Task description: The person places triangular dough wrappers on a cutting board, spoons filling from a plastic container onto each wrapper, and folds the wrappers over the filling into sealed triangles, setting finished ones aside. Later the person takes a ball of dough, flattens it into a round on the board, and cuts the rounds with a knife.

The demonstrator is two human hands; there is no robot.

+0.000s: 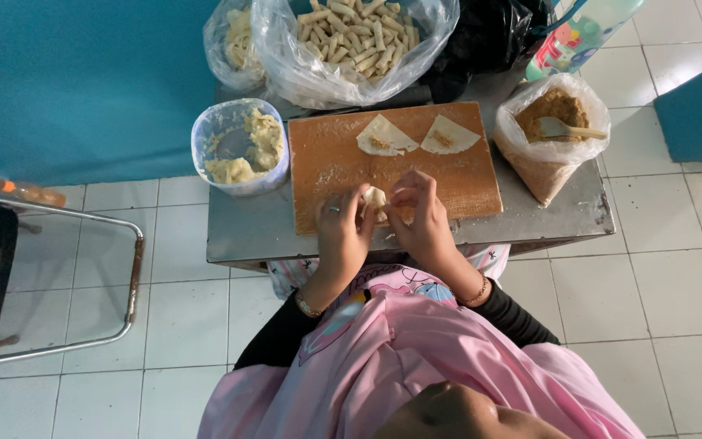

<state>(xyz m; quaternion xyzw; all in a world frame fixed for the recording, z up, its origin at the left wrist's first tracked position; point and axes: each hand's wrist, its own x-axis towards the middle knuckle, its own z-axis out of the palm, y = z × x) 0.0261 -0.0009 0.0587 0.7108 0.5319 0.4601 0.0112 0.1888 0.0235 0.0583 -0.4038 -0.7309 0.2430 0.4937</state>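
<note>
Our fingers hide most of the small pale dough piece (374, 197), so we can only guess it is half rolled. Our left hand (341, 230) and right hand (422, 218) both pinch it over the wooden board (331, 167) on the table (237, 232). Two filled wrappers (385, 136) lie beyond, a tub of dough (241, 146) left, a bag of filling (552, 134) right.

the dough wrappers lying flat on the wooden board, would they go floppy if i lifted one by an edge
Probably floppy: each wrapper lies thin and flat against the board. Likely light, and perhaps easy to tear. The filling dab could slide off if tilted.
</note>
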